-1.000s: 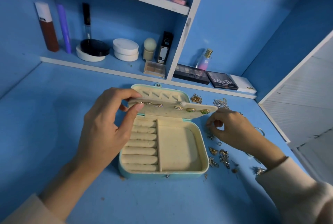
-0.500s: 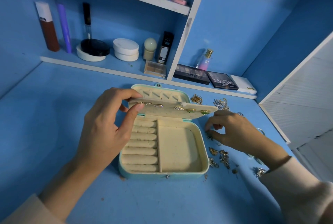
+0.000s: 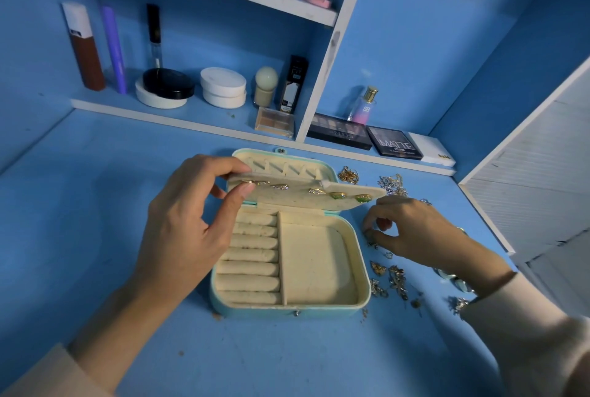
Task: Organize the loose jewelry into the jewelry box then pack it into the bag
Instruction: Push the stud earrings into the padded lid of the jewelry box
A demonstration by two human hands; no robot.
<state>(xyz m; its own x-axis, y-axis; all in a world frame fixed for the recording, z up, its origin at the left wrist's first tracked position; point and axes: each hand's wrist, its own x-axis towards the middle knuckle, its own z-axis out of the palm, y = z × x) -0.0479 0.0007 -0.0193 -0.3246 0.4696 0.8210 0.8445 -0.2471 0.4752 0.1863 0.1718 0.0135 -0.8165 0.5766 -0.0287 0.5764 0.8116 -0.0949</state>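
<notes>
At right of centre, the right hand (image 3: 415, 227) has dropped from the flap's edge to the loose jewelry (image 3: 396, 281) on the tabletop (image 3: 95, 205). Its fingers (image 3: 372, 232) pinch a small piece beside the open jewelry box (image 3: 287, 312). Farther back, the left hand (image 3: 191, 221) still pinches the earring flap (image 3: 306, 200) up, so another piece looks about to go in.
</notes>
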